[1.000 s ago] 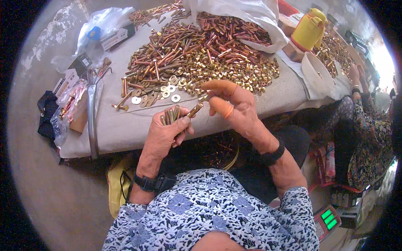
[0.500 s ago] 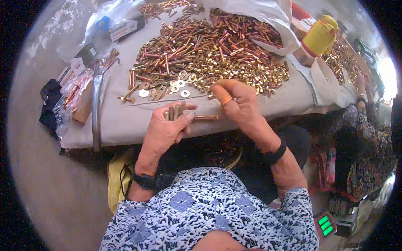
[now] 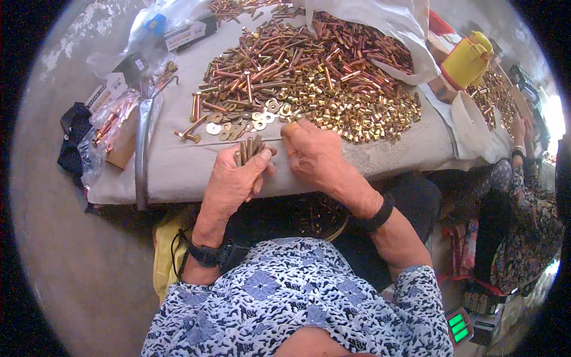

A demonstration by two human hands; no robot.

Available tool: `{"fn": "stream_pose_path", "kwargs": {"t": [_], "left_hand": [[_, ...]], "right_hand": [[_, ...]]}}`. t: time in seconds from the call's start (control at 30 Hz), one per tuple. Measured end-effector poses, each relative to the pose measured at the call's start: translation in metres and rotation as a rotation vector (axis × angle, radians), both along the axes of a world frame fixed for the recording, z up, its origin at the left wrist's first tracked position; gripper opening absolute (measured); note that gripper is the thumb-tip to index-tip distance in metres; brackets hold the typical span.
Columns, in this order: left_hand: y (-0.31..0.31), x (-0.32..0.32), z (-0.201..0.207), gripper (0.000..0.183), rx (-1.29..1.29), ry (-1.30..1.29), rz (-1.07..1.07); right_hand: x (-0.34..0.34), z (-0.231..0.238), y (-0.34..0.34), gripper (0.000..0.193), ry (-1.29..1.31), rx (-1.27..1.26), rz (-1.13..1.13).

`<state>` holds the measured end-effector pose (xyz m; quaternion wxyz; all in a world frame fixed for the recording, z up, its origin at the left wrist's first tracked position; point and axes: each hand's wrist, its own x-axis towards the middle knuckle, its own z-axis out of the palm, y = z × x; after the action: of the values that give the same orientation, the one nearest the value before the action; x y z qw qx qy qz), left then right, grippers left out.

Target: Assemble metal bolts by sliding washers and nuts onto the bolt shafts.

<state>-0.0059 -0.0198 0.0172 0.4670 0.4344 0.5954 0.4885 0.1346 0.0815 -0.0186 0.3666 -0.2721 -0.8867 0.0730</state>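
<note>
In my left hand [image 3: 229,181] is a bundle of bolts [image 3: 251,149], their shanks pointing up out of the closed fingers. My right hand [image 3: 318,156], with an orange cover on one finger, is closed just to its right, above the table's near edge. Its fingertips are bunched, and whatever they may hold is hidden. Flat washers [image 3: 260,125] lie just beyond my hands. Behind my right hand spreads a heap of short brass-coloured sleeves [image 3: 357,119], with a pile of long bolts [image 3: 279,56] farther back.
A grey cloth covers the table [image 3: 178,172]. At left are a curved metal bar [image 3: 143,154], plastic bags [image 3: 110,128] and small boxes [image 3: 190,34]. A yellow jug [image 3: 468,59] stands at back right. Another person's hand [image 3: 519,132] works at the far right.
My right hand has come left, closer to my left hand. The bolt that stuck out sideways from my left fingers no longer shows. The whole view has shifted slightly.
</note>
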Motion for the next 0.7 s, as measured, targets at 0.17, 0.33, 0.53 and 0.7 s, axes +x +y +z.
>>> {"fn": "stream_pose_path", "kwargs": {"t": [0.17, 0.33, 0.53, 0.7], "left_hand": [[0.003, 0.009, 0.000, 0.024, -0.005, 0.021, -0.066], [0.003, 0.018, 0.002, 0.021, 0.010, -0.085, -0.086], [0.008, 0.020, -0.001, 0.017, -0.006, -0.080, -0.080], [0.008, 0.022, -0.003, 0.014, 0.000, -0.022, -0.066]], "right_hand": [[0.013, 0.008, -0.010, 0.013, 0.246, -0.043, 0.002], [0.021, 0.000, -0.004, 0.013, 0.219, -0.081, -0.003], [0.026, 0.006, 0.000, 0.010, 0.232, -0.243, -0.043], [0.030, 0.009, -0.001, 0.011, 0.300, -0.155, 0.001]]}}
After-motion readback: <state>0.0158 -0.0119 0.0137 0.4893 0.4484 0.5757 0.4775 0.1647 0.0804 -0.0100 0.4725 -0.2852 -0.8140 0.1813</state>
